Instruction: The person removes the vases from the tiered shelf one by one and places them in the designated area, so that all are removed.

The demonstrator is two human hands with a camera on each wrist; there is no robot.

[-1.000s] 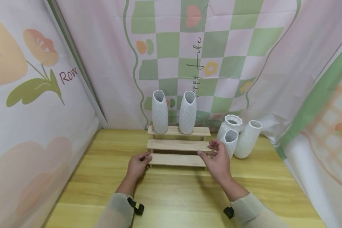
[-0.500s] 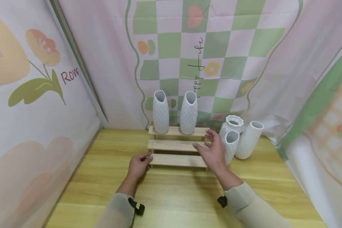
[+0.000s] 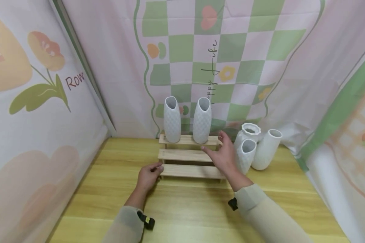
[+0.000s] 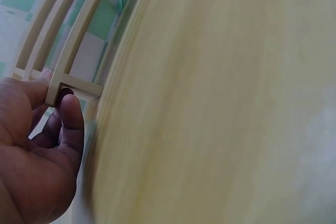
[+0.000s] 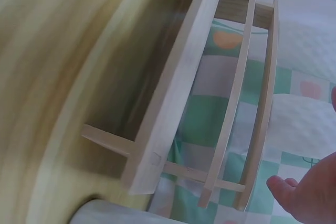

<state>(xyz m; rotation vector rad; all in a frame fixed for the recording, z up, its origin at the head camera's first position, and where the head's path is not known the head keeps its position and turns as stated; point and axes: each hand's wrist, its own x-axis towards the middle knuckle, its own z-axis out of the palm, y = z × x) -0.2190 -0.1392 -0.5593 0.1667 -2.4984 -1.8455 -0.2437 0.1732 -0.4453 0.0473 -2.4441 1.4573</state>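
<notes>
A three-tier wooden display rack [image 3: 188,171] stands on the table. My left hand [image 3: 147,177] pinches the left end of its lowest board, thumb above and fingertips under, as the left wrist view of the hand [image 4: 44,145] shows. Over the rack's right end, my right hand [image 3: 223,157] has thumb and fingers spread and holds nothing. In the right wrist view only part of that hand [image 5: 310,190] shows, beside the boards. Two white textured vases, a left one [image 3: 172,121] and a right one [image 3: 202,122], stand upright on the top tier.
Right of the rack cluster three white vases: a frilled-rim one [image 3: 250,130], a small one [image 3: 246,158] close to my right hand, and a tall one [image 3: 267,150]. Patterned curtains [image 3: 124,84] hang behind and at both sides of the wooden table [image 3: 182,209].
My right hand has moved up and slightly left from the lower boards toward the top tier, its fingers spreading wider. The left hand stays at the lowest board.
</notes>
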